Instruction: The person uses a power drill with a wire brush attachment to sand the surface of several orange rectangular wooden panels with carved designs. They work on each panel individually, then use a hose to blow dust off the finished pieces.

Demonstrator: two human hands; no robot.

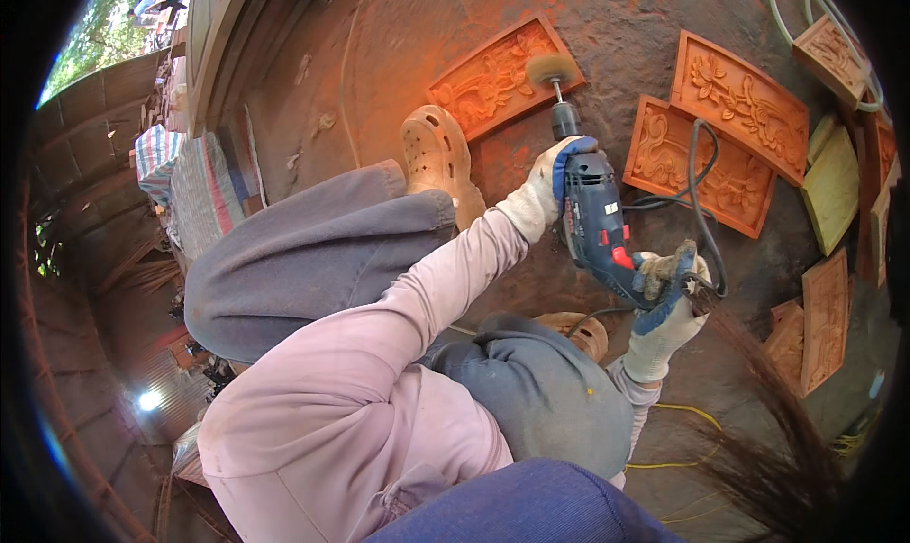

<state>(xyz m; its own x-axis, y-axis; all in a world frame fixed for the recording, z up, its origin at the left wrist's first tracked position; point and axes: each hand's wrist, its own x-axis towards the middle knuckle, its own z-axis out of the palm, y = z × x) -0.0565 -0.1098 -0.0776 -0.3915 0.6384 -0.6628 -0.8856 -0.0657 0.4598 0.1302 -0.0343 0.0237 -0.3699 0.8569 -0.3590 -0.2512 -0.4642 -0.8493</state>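
Note:
A dark blue corded power drill (590, 216) is held between my two gloved hands. My left hand (555, 183), in a white and blue work glove, wraps round the drill's front body. My right hand (670, 292), gloved alike, closes round its rear handle near the red trigger. From the chuck a thin shaft carries a round tan polishing wheel (551, 68), at the right end of a carved orange-brown wooden panel (502, 77) on the ground. Whether the wheel touches the panel I cannot tell. Beside my right hand, long brown bristle-like strands (782, 406) fan out; their attachment is unclear.
Two carved panels (739, 102) overlap right of the drill, whose black cable (706, 188) loops beside them. More panels (825, 323) and yellowish boards (832, 190) lie farther right. A tan clog (438, 159) is close to the worked panel. A yellow cord (682, 408) crosses the dusty ground.

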